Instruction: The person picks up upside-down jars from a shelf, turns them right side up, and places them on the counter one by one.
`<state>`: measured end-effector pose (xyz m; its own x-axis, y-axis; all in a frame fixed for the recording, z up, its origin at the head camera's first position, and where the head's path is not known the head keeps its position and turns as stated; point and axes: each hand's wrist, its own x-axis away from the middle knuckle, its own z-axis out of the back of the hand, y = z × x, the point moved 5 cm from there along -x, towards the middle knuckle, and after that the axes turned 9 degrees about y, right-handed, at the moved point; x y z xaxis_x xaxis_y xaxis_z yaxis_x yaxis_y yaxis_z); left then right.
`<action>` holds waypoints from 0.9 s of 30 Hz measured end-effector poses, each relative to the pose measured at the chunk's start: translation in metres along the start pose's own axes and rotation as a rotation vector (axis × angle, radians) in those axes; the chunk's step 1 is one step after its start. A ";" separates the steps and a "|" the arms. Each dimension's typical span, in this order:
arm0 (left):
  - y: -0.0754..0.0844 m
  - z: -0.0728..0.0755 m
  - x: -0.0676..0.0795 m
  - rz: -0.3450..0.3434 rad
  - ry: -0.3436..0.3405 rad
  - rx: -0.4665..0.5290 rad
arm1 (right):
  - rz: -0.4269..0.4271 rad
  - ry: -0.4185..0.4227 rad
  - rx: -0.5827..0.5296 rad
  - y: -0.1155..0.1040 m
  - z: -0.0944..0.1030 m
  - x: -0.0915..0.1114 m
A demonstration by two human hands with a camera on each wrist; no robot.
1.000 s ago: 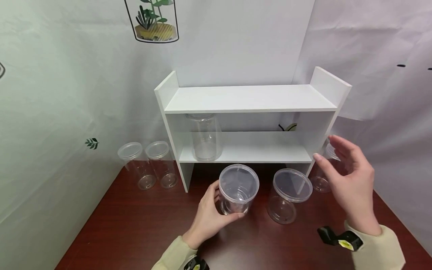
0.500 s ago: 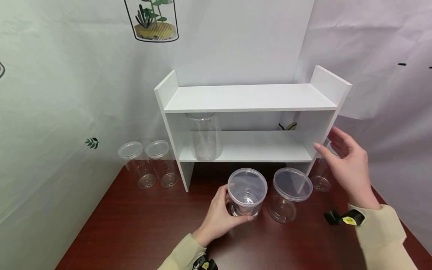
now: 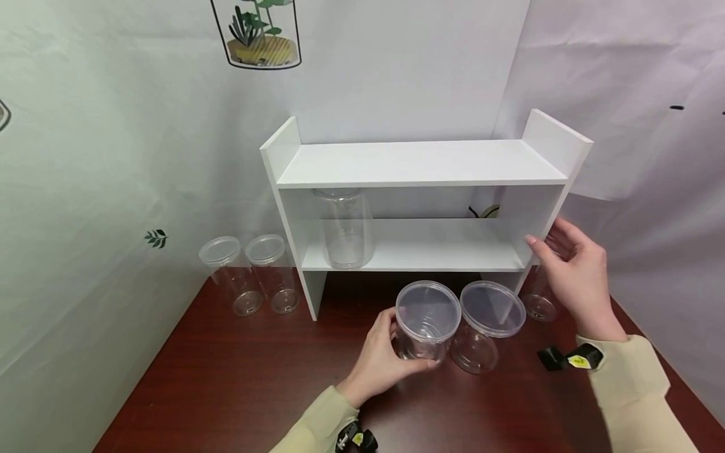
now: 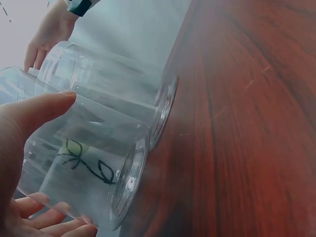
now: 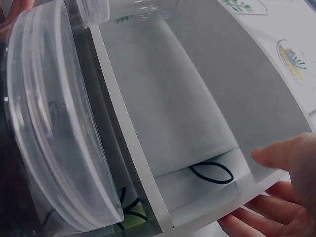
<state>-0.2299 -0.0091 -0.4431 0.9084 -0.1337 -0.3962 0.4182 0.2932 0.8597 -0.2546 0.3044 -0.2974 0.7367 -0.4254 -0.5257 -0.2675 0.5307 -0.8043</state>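
Observation:
My left hand [image 3: 382,368] grips a clear lidded plastic jar [image 3: 426,321] around its lower side, thumb in front and fingers behind. In the left wrist view that jar [image 4: 94,158] overlaps a second clear jar [image 4: 113,86]. This second lidded jar [image 3: 474,346] stands just right of the held one in the head view. My right hand [image 3: 578,277] holds the right side panel of a white two-tier shelf [image 3: 430,165]. In the right wrist view the thumb lies on the panel's inner side and curled fingers [image 5: 276,205] are outside it.
A tall clear jar [image 3: 345,236] stands at the left of the lower shelf board. Two slim lidded jars [image 3: 231,277] are left of the shelf. Another clear jar [image 3: 540,299] sits to the right, partly hidden by my right hand. Patterned cloth [image 3: 113,157] encloses the dark red table [image 3: 226,384].
My left hand has moved the jar rightward, up beside the second jar. My right hand has come left, from beside the shelf to its right side panel.

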 end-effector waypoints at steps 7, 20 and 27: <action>-0.007 -0.005 -0.005 0.013 0.014 -0.033 | 0.017 0.038 -0.021 0.000 0.001 -0.004; -0.012 -0.004 -0.007 0.067 0.002 -0.127 | 0.057 0.061 -0.026 -0.002 0.000 -0.004; -0.002 0.017 -0.011 0.052 0.069 -0.152 | 0.061 0.059 -0.007 -0.001 0.000 -0.004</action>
<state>-0.2408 -0.0247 -0.4353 0.9242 -0.0512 -0.3784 0.3612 0.4384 0.8230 -0.2573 0.3053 -0.2951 0.6811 -0.4352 -0.5889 -0.3147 0.5521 -0.7721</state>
